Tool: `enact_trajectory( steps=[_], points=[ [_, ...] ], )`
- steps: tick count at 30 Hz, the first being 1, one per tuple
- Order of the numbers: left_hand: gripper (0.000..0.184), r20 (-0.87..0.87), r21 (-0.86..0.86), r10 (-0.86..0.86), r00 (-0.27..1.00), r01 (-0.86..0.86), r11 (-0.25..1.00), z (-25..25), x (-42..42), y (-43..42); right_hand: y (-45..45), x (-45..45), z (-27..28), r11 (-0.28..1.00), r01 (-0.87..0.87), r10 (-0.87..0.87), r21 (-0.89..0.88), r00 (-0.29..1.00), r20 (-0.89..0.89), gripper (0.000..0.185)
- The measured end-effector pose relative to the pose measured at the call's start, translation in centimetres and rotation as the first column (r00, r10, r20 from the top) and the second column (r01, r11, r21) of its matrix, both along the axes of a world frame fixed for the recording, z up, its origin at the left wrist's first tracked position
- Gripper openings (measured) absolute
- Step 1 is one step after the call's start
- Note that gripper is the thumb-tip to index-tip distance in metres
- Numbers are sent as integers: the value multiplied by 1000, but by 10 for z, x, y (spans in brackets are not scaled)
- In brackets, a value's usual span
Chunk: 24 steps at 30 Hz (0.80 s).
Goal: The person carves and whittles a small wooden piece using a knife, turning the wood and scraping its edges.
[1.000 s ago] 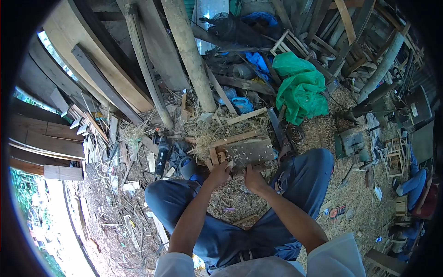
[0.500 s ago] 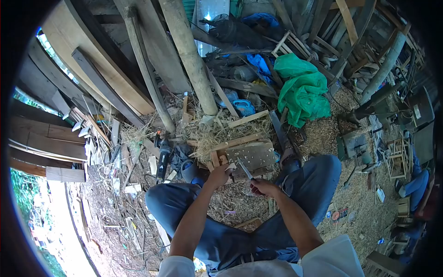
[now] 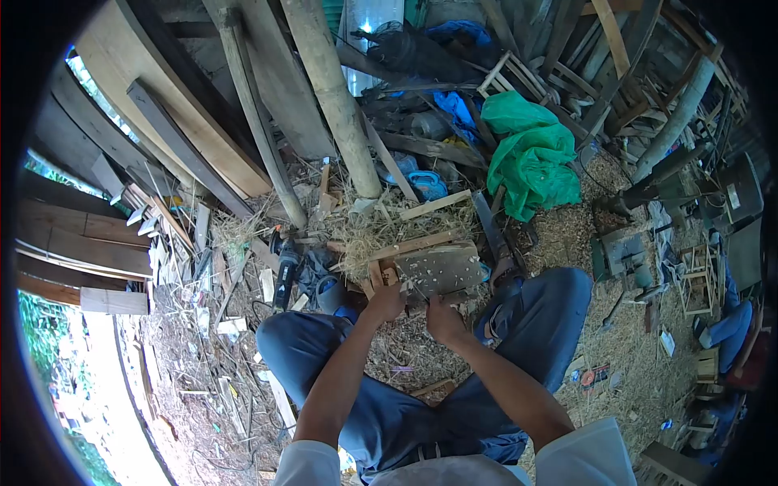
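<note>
My left hand (image 3: 388,302) is closed at the near left end of a low wooden block. What it pinches looks like a small piece of wood, mostly covered by the fingers. My right hand (image 3: 444,319) is wrapped round the handle of a knife, and its thin blade (image 3: 421,293) slants up and left toward my left hand. Beyond both hands lies the wooden board (image 3: 450,270), sprinkled with pale shavings. A wooden strip (image 3: 417,245) edges its far side.
An angle grinder (image 3: 285,275) lies left of my knee. Green plastic sheeting (image 3: 532,158) is heaped at the back right. A bamboo post (image 3: 332,105) stands ahead, and planks (image 3: 178,105) lean at the left. Another person's leg (image 3: 725,328) shows at the far right.
My right hand has moved left and nearer my left hand. The knife, earlier raised and pointing away over the board, now has its blade low beside my left fingers.
</note>
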<state>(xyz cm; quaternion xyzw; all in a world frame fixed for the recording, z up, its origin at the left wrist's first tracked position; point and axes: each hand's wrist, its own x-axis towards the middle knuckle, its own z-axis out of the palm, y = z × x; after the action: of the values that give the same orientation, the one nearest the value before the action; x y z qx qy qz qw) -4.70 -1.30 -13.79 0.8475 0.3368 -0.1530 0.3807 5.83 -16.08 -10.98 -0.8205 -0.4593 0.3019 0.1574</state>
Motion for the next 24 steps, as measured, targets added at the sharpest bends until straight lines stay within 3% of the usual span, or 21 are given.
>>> enact_trajectory(
  steps=[4,8,10,14,16,23,24],
  points=[
    [32,34,54,24,999,-26,998,2,1,-2,4,1,19,985,-28,16,-170,997,-73,18],
    [32,13,69,30,999,-31,997,21,10,-3,12,0,22,981,-22,14,-194,999,-45,18],
    [32,-25,123,23,999,-20,992,23,11,-4,17,1,34,957,-37,7,-287,994,-105,25],
    [28,-78,165,31,996,-18,986,24,15,-7,23,-4,20,970,-15,0,-242,998,-62,25],
    [31,-72,208,33,997,-18,978,29,17,-5,31,-3,19,941,-38,36,-336,999,-11,25],
    [35,-152,150,74,986,-51,987,35,28,1,50,-7,30,904,24,-7,-427,999,41,24],
    [35,-174,145,80,981,-55,988,32,28,4,53,-6,23,921,76,-81,-383,997,3,23]
  ],
)
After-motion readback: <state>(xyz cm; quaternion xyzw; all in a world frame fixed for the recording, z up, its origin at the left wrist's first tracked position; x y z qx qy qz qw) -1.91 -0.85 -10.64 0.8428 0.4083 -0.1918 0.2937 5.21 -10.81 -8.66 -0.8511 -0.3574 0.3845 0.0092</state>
